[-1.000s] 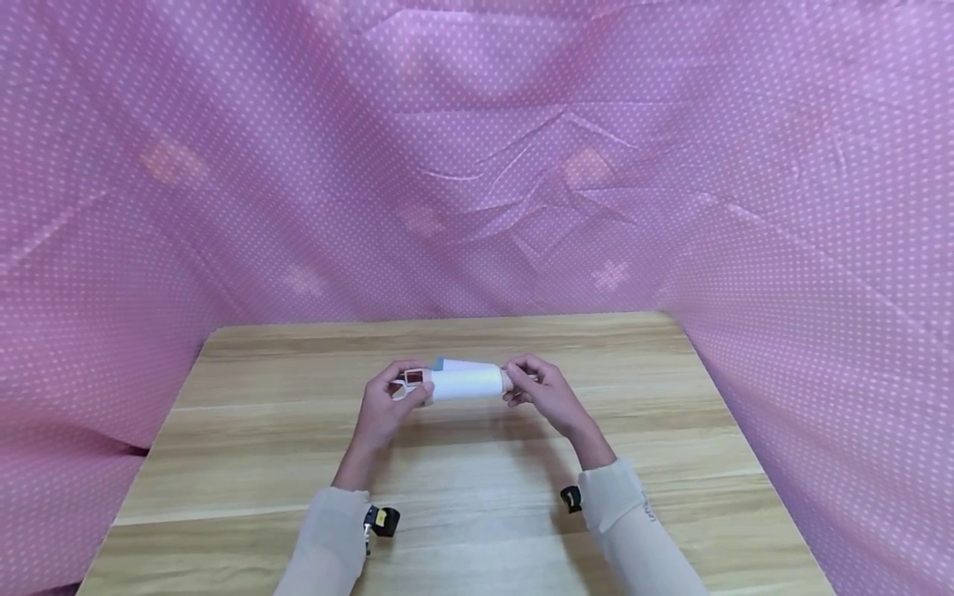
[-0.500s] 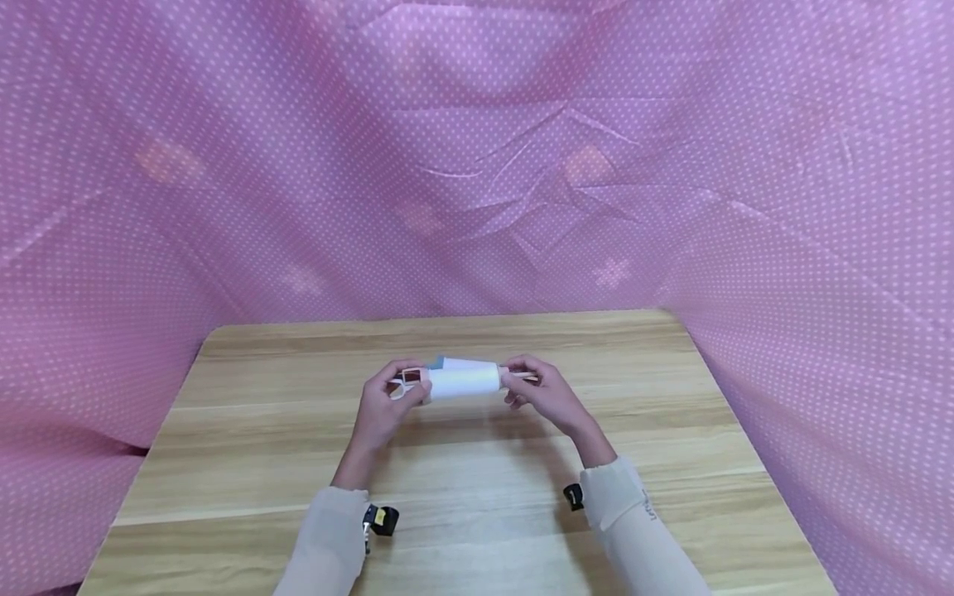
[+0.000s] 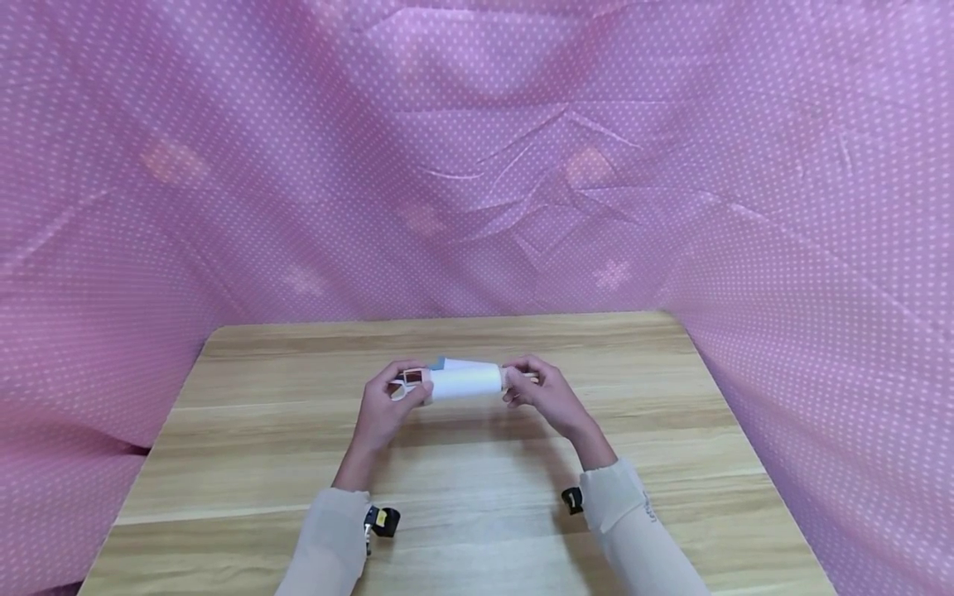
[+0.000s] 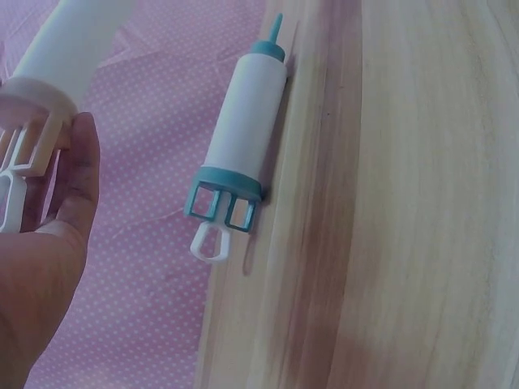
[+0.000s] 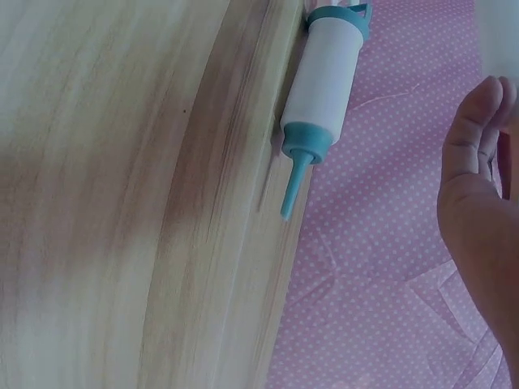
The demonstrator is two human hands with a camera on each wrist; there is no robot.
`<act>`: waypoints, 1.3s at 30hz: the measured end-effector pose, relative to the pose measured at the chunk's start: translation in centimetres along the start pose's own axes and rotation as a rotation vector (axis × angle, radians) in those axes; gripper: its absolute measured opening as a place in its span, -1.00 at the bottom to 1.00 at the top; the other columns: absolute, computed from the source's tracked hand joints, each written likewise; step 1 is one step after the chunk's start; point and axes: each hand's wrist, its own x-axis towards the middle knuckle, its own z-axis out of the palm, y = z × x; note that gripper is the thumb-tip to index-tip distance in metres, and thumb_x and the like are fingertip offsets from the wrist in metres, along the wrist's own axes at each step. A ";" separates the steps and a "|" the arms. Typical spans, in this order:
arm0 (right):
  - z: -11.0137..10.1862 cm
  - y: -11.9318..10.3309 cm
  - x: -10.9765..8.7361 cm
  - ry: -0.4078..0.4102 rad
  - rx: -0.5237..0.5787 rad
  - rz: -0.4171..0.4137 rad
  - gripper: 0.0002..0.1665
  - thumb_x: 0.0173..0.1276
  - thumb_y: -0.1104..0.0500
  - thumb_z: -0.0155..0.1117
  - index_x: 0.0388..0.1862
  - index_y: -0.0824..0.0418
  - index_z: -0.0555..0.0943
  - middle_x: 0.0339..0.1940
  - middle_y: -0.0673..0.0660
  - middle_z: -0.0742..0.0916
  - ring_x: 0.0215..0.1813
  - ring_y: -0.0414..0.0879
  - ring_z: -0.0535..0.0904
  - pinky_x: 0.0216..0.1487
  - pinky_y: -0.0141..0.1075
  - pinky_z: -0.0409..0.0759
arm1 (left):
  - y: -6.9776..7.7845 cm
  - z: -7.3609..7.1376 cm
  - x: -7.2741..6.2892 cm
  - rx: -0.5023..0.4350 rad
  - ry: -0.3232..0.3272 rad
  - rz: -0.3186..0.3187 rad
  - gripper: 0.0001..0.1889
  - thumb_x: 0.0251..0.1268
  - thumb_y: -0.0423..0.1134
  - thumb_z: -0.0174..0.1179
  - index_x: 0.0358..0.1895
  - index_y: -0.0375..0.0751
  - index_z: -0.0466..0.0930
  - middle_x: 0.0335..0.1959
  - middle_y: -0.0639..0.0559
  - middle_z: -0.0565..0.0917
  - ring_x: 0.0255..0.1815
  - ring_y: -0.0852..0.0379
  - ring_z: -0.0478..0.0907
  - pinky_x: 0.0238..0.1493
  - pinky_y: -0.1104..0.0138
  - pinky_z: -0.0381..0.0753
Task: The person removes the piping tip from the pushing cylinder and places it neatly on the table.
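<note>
Both hands hold a white icing syringe with beige ends [image 3: 465,382] level above the table. My left hand [image 3: 383,406] pinches its beige handle frame between thumb and fingers, and the white pull ring pokes out beside the palm in the left wrist view. At the other end, my right hand [image 3: 547,397] pinches the beige nozzle cap, its thin tip partly hidden by the fingers. A second icing syringe, white with teal ends [image 4: 247,117], lies on the table just behind; its teal nozzle [image 5: 297,182] shows in the right wrist view.
The wood-grain table [image 3: 477,513] extends around both forearms. A pink dotted cloth [image 3: 477,165] hangs behind it and along both sides. Black wrist cameras [image 3: 385,521] sit at the sleeve cuffs.
My right thumb and fingers have shifted slightly around the nozzle cap, so the visible part of the tip varies. The left hand and both syringes stay nearly where they were.
</note>
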 end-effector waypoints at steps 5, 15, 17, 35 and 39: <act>0.0 -0.2 0.0 0.028 0.039 0.020 -0.56 0.59 0.12 0.15 0.16 0.50 0.50 -0.03 0.26 0.61 -0.20 -0.02 0.66 0.02 0.02 0.72 | -2.2 0.0 0.7 -0.002 0.011 -0.008 -0.64 0.24 -0.39 0.37 0.10 -0.37 0.63 -0.06 -0.21 0.64 -0.11 0.08 0.48 -0.20 0.41 0.56; 0.1 -0.5 -0.1 0.048 0.018 0.076 -0.59 0.56 0.13 0.20 0.09 0.49 0.56 -0.14 0.24 0.67 -0.31 -0.06 0.64 -0.17 -0.22 0.74 | -1.8 -0.2 0.6 -0.014 0.006 0.009 -0.65 0.23 -0.41 0.37 0.08 -0.40 0.62 -0.05 -0.27 0.64 -0.11 0.06 0.49 -0.17 0.39 0.58; 0.2 -0.4 -0.1 0.048 0.024 0.050 -0.61 0.53 0.19 0.24 0.12 0.50 0.56 -0.10 0.24 0.67 -0.29 -0.06 0.65 -0.16 -0.23 0.75 | -2.3 -0.3 0.8 -0.012 0.013 0.010 -0.65 0.22 -0.41 0.38 0.08 -0.39 0.63 -0.05 -0.27 0.64 -0.11 0.06 0.49 -0.14 0.37 0.55; -0.3 -0.1 0.0 0.048 0.145 0.007 -0.57 0.52 0.29 0.20 0.23 0.56 0.47 -0.01 0.23 0.58 -0.25 -0.09 0.66 -0.11 -0.30 0.73 | -3.8 0.0 1.0 -0.021 0.014 0.053 -0.64 0.20 -0.29 0.44 0.07 -0.27 0.67 -0.10 -0.15 0.65 -0.11 0.02 0.52 -0.18 0.37 0.62; -0.5 -0.1 -0.1 0.037 0.147 0.089 -0.56 0.54 0.24 0.20 0.26 0.50 0.47 -0.04 0.21 0.60 -0.27 -0.08 0.65 -0.15 -0.30 0.73 | -3.6 0.1 0.9 -0.022 0.009 0.053 -0.63 0.20 -0.29 0.45 0.07 -0.26 0.67 -0.09 -0.16 0.65 -0.10 0.00 0.53 -0.19 0.34 0.65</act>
